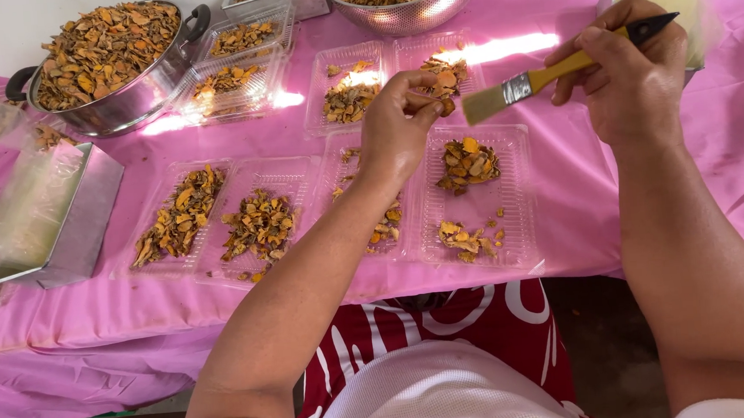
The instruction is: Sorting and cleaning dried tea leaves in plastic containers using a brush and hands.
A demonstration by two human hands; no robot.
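Pink cloth (632, 182) covering the whole table, spreading under everything. Steel pot (133, 99) with black handles sitting at the far left, heaped with dried orange-brown slices; steel bowl (406, 14) of the same standing at the far middle. Metal tray (85, 225) lying at the left edge. Clear plastic trays (511, 195) lying open in rows in front, each carrying small piles of slices. Right hand (633, 77) hovering over the far right of the table, closing firmly around the yellow handle of a paintbrush (546, 75), bristles pointing left toward the other hand. Left hand (397, 129) hanging above the middle trays, pinching a dried slice (443, 82) between thumb and fingertips, just beside the bristles, whether touching them being impossible to tell.
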